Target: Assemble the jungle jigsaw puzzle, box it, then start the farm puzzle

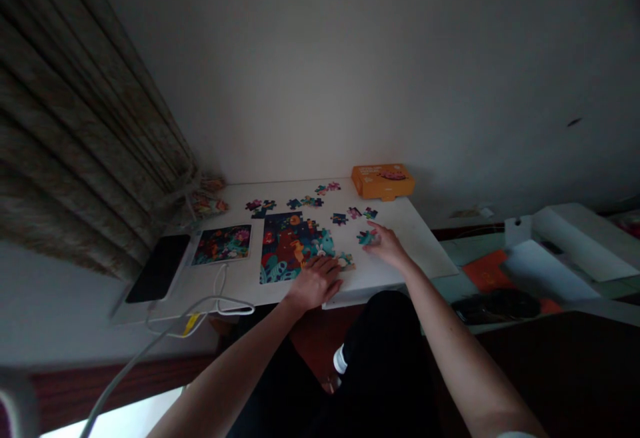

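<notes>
A partly joined jigsaw puzzle (283,245) with dark, colourful artwork lies on the white table (400,275); its right side is stepped and uneven. My left hand (315,283) rests flat over its lower edge, fingers stretched out and covering some of the picture. To the right, my right hand (389,247) has thumb and fingertips at a teal and pink puzzle piece (367,237), apart from the joined part. Beyond the puzzle are several loose pieces, among them a dark blue piece (339,219) and a pink piece (354,213).
Left of the puzzle lies a printed picture card (223,245), then a black phone or tablet (159,269). A white cable (220,299) loops over the front edge. An orange box (383,181) stands at the back right. A curtain (85,118) hangs at the left.
</notes>
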### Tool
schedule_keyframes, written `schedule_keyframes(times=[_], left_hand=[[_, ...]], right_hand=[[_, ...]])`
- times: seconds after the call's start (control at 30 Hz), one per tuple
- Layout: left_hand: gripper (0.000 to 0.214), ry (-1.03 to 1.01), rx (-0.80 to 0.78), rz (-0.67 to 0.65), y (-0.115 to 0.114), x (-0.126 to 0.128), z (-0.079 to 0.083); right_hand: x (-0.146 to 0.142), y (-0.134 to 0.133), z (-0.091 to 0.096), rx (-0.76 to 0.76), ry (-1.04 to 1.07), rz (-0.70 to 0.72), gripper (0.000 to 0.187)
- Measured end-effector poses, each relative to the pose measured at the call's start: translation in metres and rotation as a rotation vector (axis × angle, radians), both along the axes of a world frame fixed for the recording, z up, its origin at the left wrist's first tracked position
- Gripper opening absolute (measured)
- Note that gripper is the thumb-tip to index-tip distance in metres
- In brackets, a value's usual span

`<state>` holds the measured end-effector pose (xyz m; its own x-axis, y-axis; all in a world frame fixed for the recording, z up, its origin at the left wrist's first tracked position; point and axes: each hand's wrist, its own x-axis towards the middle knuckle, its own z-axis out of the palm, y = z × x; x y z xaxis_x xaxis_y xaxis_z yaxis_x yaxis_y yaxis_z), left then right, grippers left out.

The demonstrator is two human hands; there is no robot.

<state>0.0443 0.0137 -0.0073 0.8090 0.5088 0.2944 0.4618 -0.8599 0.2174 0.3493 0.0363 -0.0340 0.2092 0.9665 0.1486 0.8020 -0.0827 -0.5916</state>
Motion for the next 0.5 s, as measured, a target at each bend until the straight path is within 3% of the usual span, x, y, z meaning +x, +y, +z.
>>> schedule_keyframes(times=[0.27,0.5], left_hand=[[0.032,-0.010,0.047,0.001,0.000,0.000,-0.002],[0.030,-0.009,0.033,0.003,0.000,0.000,-0.003]], right_hand=[[-0.001,0.003,0.008,-0.018,0.097,0.024,0.041],[-0.010,0.003,0.023,-0.018,0.430,0.131,0.021]])
